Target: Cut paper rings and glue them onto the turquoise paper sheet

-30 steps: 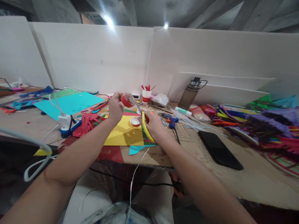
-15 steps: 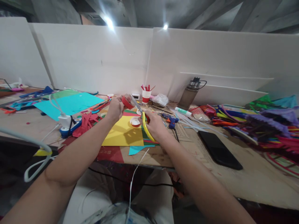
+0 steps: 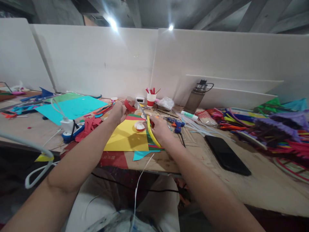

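My left hand [image 3: 118, 113] pinches a red paper ring [image 3: 129, 105], which looks like a cut piece of a paper cup, above the table. My right hand [image 3: 159, 128] grips scissors by their yellow handles [image 3: 151, 131]. The scissor blades point up and left, with their tips close beside the ring; whether they touch it I cannot tell. Below them, a second red-and-white cup piece [image 3: 139, 126] lies on a yellow paper sheet [image 3: 123, 138].
A paper cup of red pens [image 3: 151, 100] stands at the back, a grey bottle [image 3: 195, 98] right of it. A blue glue gun [image 3: 178, 125] and black phone [image 3: 227, 154] lie on the right. On the left are a power strip [image 3: 72, 132] and turquoise paper [image 3: 72, 108].
My left hand and the red ring have shifted slightly left, and the ring has turned a little. My right hand and the scissors are nearly still.
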Demonstrator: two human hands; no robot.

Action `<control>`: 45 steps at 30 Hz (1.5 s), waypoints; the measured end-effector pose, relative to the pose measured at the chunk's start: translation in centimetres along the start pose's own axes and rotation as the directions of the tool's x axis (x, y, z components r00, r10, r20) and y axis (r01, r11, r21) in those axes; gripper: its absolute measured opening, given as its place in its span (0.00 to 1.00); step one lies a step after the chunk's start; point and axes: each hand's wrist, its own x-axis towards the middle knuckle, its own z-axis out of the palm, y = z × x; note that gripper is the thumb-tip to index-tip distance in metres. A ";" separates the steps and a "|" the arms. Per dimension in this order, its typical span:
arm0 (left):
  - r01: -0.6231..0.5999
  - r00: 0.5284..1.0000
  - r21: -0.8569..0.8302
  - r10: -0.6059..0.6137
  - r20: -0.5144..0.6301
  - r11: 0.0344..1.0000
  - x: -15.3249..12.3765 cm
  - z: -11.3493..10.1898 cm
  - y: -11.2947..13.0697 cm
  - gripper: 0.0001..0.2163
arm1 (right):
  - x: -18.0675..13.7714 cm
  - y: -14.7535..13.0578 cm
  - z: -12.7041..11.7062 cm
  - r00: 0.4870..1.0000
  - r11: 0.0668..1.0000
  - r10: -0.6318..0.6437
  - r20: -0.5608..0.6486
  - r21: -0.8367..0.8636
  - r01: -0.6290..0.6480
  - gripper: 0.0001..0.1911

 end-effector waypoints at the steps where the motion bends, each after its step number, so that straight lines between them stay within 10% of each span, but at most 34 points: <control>1: -0.003 1.000 0.001 0.003 0.006 1.000 0.0 -0.1 0.1 0.08 | 0.0 0.0 0.0 1.000 1.000 0.013 0.001 0.007 -0.013 0.15; 45: -0.029 0.989 0.017 0.026 0.146 0.999 -0.5 0.1 0.1 0.10 | -0.4 -0.7 -0.9 1.000 0.993 0.013 0.021 -0.114 -0.010 0.15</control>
